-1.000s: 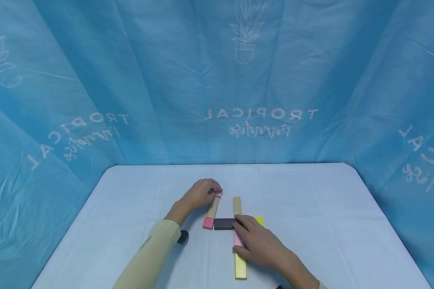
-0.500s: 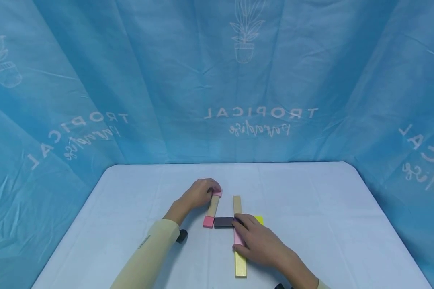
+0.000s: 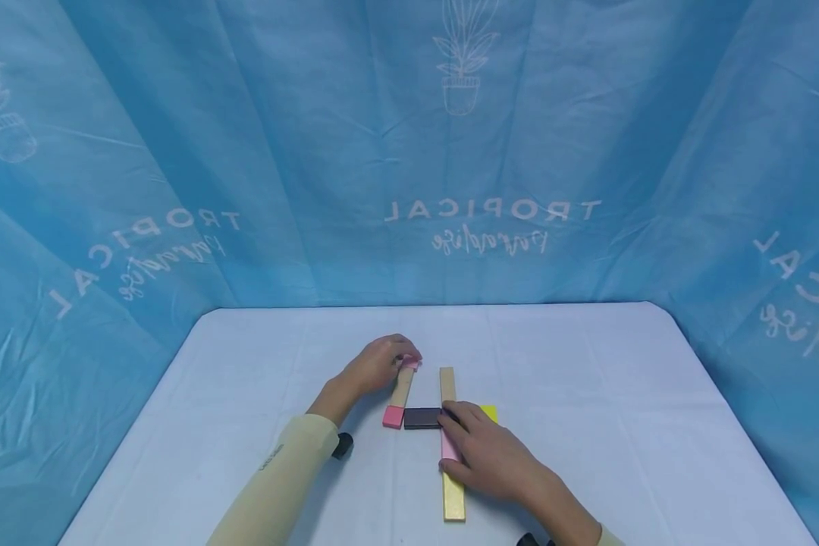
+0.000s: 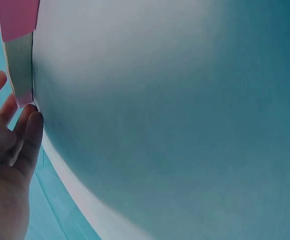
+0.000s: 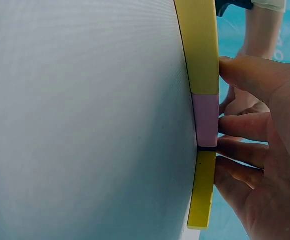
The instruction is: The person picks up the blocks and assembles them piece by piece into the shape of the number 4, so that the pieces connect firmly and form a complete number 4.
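Observation:
At the far end of the left row my left hand holds a light pink block by its fingertips. Nearer me a natural wood block and a darker pink block continue that slanted row. A black block bridges across to the right row. My right hand rests over that row, its fingertips touching the tops of a light pink block and its neighbours. The row also has a wood block at the far end and a pale yellow block at the near end.
A bright yellow block sticks out beyond the right hand's knuckles, partly covered. The blocks lie flat on a white-covered table. Blue printed curtains hang behind it and at both sides.
The left fingertips and the light pink block under them have shifted very slightly. The right hand stays in place over the right row.

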The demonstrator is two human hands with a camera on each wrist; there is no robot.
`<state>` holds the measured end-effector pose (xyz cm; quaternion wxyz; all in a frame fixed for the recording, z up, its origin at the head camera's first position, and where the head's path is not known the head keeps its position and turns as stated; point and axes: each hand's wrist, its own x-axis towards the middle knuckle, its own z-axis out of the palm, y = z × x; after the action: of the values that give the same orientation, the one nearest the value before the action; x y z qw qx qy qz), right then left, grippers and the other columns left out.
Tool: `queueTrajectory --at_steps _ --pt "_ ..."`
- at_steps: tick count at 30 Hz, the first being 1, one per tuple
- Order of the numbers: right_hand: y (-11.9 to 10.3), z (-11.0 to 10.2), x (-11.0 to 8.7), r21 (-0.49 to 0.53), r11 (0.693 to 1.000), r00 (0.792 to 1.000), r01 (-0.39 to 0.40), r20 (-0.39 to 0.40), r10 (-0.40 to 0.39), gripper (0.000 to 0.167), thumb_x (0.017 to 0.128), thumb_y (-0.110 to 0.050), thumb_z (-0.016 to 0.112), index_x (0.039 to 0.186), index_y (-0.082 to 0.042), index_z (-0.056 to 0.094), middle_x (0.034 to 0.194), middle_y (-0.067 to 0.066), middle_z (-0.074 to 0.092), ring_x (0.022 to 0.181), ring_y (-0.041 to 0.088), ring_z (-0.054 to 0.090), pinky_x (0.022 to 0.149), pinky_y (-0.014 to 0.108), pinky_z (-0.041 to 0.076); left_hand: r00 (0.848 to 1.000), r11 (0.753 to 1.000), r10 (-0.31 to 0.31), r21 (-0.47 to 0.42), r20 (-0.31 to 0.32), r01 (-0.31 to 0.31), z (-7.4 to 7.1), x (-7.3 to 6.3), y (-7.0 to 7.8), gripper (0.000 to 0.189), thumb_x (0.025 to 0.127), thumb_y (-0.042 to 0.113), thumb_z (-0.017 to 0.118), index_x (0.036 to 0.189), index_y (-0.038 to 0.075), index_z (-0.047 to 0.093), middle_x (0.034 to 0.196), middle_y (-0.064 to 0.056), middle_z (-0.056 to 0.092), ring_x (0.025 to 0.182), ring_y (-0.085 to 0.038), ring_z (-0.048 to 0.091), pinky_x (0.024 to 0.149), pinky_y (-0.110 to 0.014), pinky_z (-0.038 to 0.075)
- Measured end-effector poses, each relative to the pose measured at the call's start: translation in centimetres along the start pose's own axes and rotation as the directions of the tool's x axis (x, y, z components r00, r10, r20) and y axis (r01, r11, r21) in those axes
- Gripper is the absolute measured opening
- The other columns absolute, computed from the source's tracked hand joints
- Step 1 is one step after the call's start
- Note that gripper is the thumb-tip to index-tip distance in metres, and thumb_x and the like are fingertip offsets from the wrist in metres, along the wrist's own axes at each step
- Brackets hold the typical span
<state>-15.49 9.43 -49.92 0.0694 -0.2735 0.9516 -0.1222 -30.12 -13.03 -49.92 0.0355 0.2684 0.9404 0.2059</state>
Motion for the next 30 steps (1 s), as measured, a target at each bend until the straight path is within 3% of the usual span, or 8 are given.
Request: queueTrajectory --at_steps 20,30 --pt "-0.12 0.1 0.05 0.008 1.0 1.0 -0.012 0.005 0.012 0.072 0.087 -0.06 0.057 0.144 -0.017 0.046 0.152 0.001 0.033 0.138 0.022 0.028 0.102 0.043 0.039 1.0 1.0 -0.023 -0.017 0.004 0.023 0.01 -0.33 0.11 0.041 0.088 -0.008 0.054 0.107 0.022 0.073 0.117 0.006 0.064 0.12 -0.018 0.052 0.102 -0.039 0.039" --pt "-0.11 0.04 0.08 -0.007 1.0 1.0 -0.013 0.002 0.013 0.072 0.087 -0.06 0.057 0.144 -0.018 0.046 0.152 0.001 0.032 0.138 0.022 0.028 0.102 0.043 0.039 1.0 1.0 0.013 -0.006 -0.012 -0.013 -0.03 -0.53 -0.07 0.041 0.086 -0.009 0.056 0.109 0.022 0.072 0.116 0.006 0.064 0.118 -0.017 0.053 0.101 -0.039 0.04"
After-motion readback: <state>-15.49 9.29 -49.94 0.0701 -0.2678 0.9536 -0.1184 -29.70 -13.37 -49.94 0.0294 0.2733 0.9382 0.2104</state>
